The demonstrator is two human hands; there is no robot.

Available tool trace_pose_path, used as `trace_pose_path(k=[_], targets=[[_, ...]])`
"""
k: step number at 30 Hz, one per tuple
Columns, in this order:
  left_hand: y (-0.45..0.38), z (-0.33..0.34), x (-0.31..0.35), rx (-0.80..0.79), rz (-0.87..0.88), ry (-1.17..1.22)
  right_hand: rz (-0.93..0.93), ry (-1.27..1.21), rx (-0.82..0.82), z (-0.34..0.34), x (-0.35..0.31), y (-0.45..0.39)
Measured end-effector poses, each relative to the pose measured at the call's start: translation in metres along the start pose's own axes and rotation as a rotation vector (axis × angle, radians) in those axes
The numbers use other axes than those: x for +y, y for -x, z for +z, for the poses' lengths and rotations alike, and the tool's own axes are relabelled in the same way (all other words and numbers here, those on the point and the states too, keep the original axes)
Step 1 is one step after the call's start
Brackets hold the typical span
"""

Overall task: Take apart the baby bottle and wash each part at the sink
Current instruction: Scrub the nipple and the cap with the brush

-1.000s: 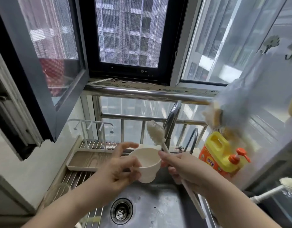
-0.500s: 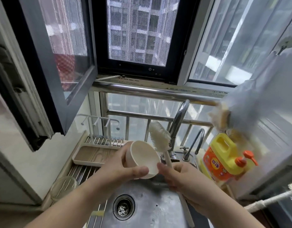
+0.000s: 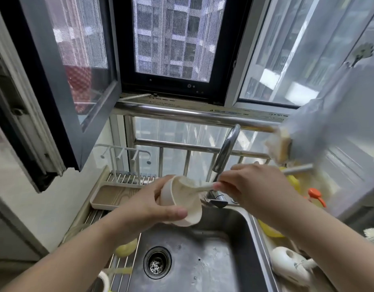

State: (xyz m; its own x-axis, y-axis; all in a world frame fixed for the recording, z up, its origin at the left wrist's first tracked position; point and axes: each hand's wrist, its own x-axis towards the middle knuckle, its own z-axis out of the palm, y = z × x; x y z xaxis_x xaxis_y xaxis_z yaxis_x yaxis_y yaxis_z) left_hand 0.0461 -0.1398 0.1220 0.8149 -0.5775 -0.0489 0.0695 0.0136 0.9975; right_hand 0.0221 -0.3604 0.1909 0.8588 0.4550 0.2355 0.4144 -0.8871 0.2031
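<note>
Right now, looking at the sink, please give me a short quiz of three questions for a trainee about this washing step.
1. True or false: the head of the bottle brush is inside the cream cap.
2. Which hand holds the cap?
A. the left hand
B. the right hand
C. neither
3. Fill in: the hands work above the steel ____, in front of the faucet.

Key:
1. True
2. A
3. sink
</note>
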Motion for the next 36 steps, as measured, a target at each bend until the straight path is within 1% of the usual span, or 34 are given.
trace_pose_path(k=[1, 3, 4, 5, 8, 9, 10, 13, 14, 15, 16, 17, 18, 19, 20, 21, 22, 23, 24, 25, 26, 27, 30, 31, 32, 33, 34, 35, 36], targets=[[0.001, -0.002, -0.001, 0.016, -0.001, -0.021, 0.044, -0.046, -0.096, 0.002, 0.002, 0.002], [0.003, -0.002, -0.003, 0.045, 0.008, -0.095, 0.117, -0.176, -0.235, 0.007, 0.003, 0.005], [0.004, -0.001, -0.003, 0.064, 0.016, -0.129, 0.135, -0.214, -0.251, 0.009, 0.001, 0.005], [0.005, -0.002, -0.002, 0.088, 0.025, -0.155, 0.152, -0.202, -0.238, 0.009, -0.001, 0.004], [0.002, -0.01, 0.006, 0.148, 0.047, -0.215, 0.152, -0.117, -0.048, 0.015, -0.006, 0.0], [0.002, -0.012, 0.008, 0.158, 0.06, -0.247, 0.164, -0.131, -0.044, 0.017, -0.01, 0.001], [0.002, -0.013, 0.009, 0.165, 0.067, -0.287, 0.178, -0.19, -0.094, 0.021, -0.013, 0.003], [0.007, -0.009, 0.001, 0.146, 0.058, -0.364, 0.219, -0.538, -0.425, 0.031, -0.018, 0.012], [0.008, -0.008, -0.003, 0.148, 0.062, -0.362, 0.246, -0.619, -0.505, 0.031, -0.016, 0.013], [0.008, -0.008, -0.006, 0.164, 0.072, -0.356, 0.273, -0.684, -0.556, 0.031, -0.014, 0.013], [0.006, -0.009, -0.007, 0.184, 0.079, -0.346, 0.296, -0.726, -0.566, 0.031, -0.013, 0.011], [0.004, -0.01, -0.007, 0.2, 0.083, -0.333, 0.307, -0.722, -0.547, 0.03, -0.014, 0.009], [0.003, -0.012, -0.006, 0.208, 0.084, -0.317, 0.29, -0.655, -0.473, 0.03, -0.015, 0.007], [0.001, -0.014, -0.003, 0.202, 0.081, -0.303, 0.227, -0.49, -0.325, 0.031, -0.014, 0.004], [-0.001, -0.014, 0.0, 0.177, 0.071, -0.29, 0.146, -0.254, -0.13, 0.033, -0.01, 0.0], [-0.003, -0.015, 0.003, 0.144, 0.053, -0.28, 0.072, -0.076, 0.039, 0.032, -0.006, -0.003], [-0.004, -0.016, 0.005, 0.117, 0.035, -0.273, 0.002, 0.043, 0.179, 0.031, -0.004, -0.005], [-0.005, -0.017, 0.007, 0.102, 0.024, -0.266, -0.042, 0.087, 0.254, 0.034, -0.003, -0.007], [-0.006, -0.018, 0.009, 0.094, 0.026, -0.256, -0.045, 0.075, 0.281, 0.035, -0.003, -0.008], [-0.006, -0.019, 0.01, 0.096, 0.038, -0.246, -0.004, 0.019, 0.258, 0.037, -0.003, -0.009], [-0.006, -0.02, 0.01, 0.107, 0.057, -0.243, 0.057, -0.059, 0.196, 0.037, -0.006, -0.01], [-0.005, -0.021, 0.009, 0.125, 0.077, -0.253, 0.112, -0.154, 0.099, 0.038, -0.008, -0.01], [-0.002, -0.02, 0.004, 0.145, 0.124, -0.314, 0.26, -0.59, -0.379, 0.039, -0.01, -0.007], [-0.001, -0.02, 0.003, 0.154, 0.137, -0.317, 0.295, -0.724, -0.508, 0.038, -0.01, -0.007], [-0.001, -0.02, 0.003, 0.169, 0.15, -0.319, 0.335, -0.865, -0.601, 0.039, -0.01, -0.006], [-0.002, -0.021, 0.003, 0.187, 0.163, -0.32, 0.381, -0.99, -0.656, 0.04, -0.012, -0.005], [-0.004, -0.022, 0.004, 0.199, 0.173, -0.321, 0.412, -1.057, -0.675, 0.039, -0.013, -0.005], [-0.005, -0.022, 0.004, 0.204, 0.175, -0.316, 0.423, -1.046, -0.657, 0.038, -0.013, -0.006], [-0.006, -0.022, 0.005, 0.198, 0.171, -0.309, 0.416, -0.962, -0.603, 0.036, -0.014, -0.007]])
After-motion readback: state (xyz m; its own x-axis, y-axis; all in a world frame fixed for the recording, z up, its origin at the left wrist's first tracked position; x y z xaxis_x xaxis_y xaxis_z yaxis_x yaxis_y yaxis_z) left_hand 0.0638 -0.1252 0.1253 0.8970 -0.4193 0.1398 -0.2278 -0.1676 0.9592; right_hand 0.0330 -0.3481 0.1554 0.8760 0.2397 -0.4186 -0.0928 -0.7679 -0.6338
